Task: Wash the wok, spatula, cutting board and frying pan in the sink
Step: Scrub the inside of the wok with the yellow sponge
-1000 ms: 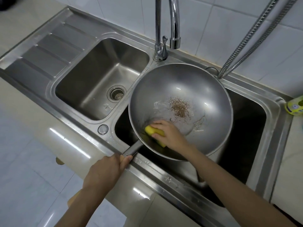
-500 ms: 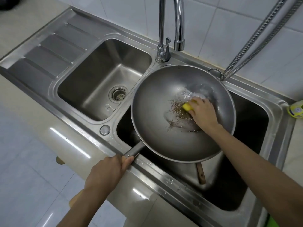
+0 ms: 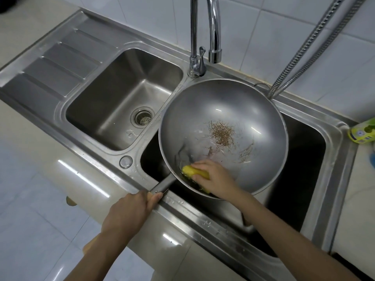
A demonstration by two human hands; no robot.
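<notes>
Sponge (image 3: 195,173) swept back from wok (image 3: 223,138) centre to near wall by right hand (image 3: 216,178) pinching it, left hand (image 3: 129,211) clamped round handle (image 3: 163,184) to steady wok, tilted over right sink (image 3: 304,151); residue (image 3: 222,133) remaining.

Pale stone bench (image 3: 353,209), glossy; inset stainless double sink (image 3: 203,216) with ribbed drainer at left; green-yellow bottle (image 3: 363,132) lying at right edge.
</notes>
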